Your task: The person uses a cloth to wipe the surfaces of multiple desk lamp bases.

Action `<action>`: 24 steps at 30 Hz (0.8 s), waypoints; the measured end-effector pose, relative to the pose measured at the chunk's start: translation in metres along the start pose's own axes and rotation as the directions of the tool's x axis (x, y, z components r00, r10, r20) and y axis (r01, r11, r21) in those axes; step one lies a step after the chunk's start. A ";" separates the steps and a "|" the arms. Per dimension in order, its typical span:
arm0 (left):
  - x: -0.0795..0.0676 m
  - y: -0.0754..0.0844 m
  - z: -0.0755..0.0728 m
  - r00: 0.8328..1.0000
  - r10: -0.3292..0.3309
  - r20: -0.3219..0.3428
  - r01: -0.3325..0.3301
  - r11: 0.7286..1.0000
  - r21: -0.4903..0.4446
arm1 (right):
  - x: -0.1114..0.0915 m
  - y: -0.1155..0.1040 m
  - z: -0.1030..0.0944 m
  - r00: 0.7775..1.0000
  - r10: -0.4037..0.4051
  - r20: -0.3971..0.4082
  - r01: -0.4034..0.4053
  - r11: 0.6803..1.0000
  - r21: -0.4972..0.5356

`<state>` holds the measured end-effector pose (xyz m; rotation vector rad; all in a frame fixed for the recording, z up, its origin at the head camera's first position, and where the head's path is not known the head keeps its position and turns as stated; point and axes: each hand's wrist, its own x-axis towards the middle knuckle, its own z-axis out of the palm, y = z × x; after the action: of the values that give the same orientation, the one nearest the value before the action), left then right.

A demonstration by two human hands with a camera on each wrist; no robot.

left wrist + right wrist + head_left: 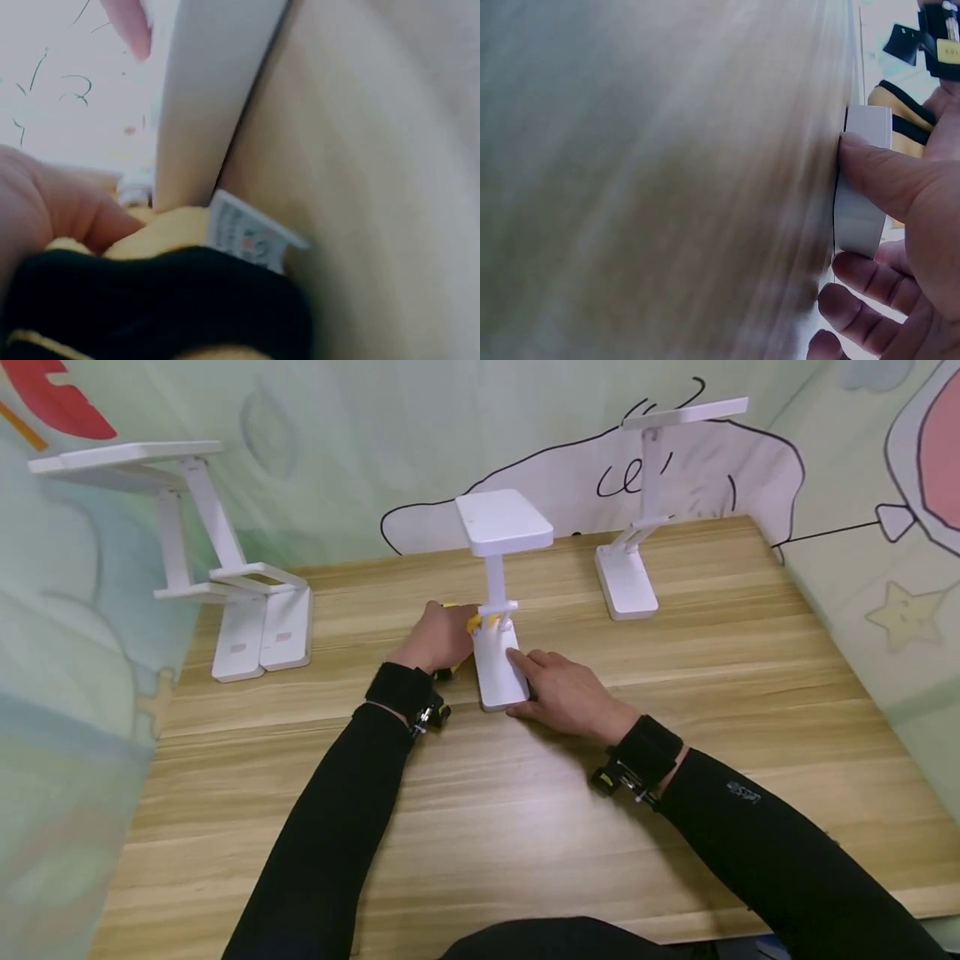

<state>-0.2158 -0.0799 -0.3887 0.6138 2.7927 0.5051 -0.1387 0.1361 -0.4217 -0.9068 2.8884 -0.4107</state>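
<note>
A white folding desk lamp (501, 668) stands upright at the middle of the table, its flat head raised above its base. At the left of its stem, my left hand (441, 637) holds a yellow-and-black cloth (172, 292) against the lamp. The cloth is fuzzy and has a white label (244, 234); its far part is hidden behind the lamp and hand. From the right, my right hand (566, 692) grips the lamp's base, with the thumb (874, 169) at its near end and the forefinger along its side.
Two more white lamps (285, 631) stand side by side at the back left, bases touching. Another white lamp (628, 581) stands at the back right. A printed curtain (337, 435) hangs behind the wooden table (480, 827) and along both its sides.
</note>
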 end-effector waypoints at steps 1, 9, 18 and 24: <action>-0.003 0.000 0.001 1.000 -0.005 -0.020 0.005 1.000 0.001 | 0.000 0.000 0.000 1.000 0.003 0.004 -0.003 1.000 0.002; -0.023 -0.001 0.004 0.999 -0.031 -0.045 0.031 0.999 0.012 | 0.003 -0.001 0.000 0.999 0.025 0.026 -0.026 0.999 0.019; -0.048 0.002 0.009 0.993 0.119 -0.020 -0.115 0.986 0.123 | 0.003 0.000 -0.001 0.998 0.054 0.023 -0.054 0.999 0.000; -0.061 0.015 0.000 0.989 0.131 -0.065 -0.124 0.987 0.102 | 0.004 0.001 -0.002 0.999 0.040 0.020 -0.040 0.999 0.011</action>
<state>-0.1565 -0.0945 -0.3734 0.8148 2.8728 0.4251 -0.1426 0.1355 -0.4203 -0.8448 2.8785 -0.4116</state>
